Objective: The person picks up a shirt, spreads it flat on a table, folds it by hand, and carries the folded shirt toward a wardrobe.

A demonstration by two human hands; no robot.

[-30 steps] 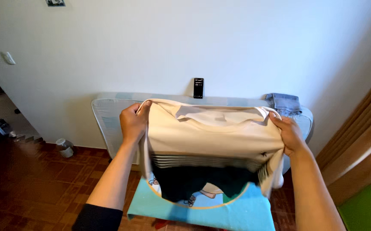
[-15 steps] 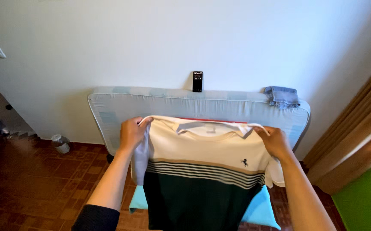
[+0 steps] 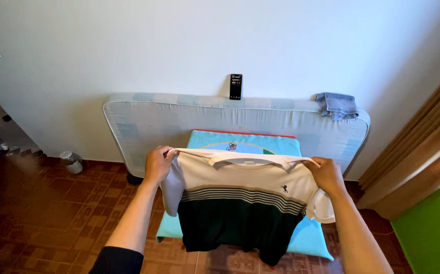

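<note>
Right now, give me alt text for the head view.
Both hands, left hand and right hand, hold a cream, striped and dark green polo shirt up by its shoulders over a turquoise towel. A mattress leans on the wall behind.

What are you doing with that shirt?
A person holds up a polo shirt, cream on top, striped in the middle and dark green below, by its shoulders. The left hand grips one shoulder and the right hand the other. The shirt hangs over a turquoise cloth-covered surface. Behind it, a mattress leans against the wall, with a phone and folded jeans on top.
</note>
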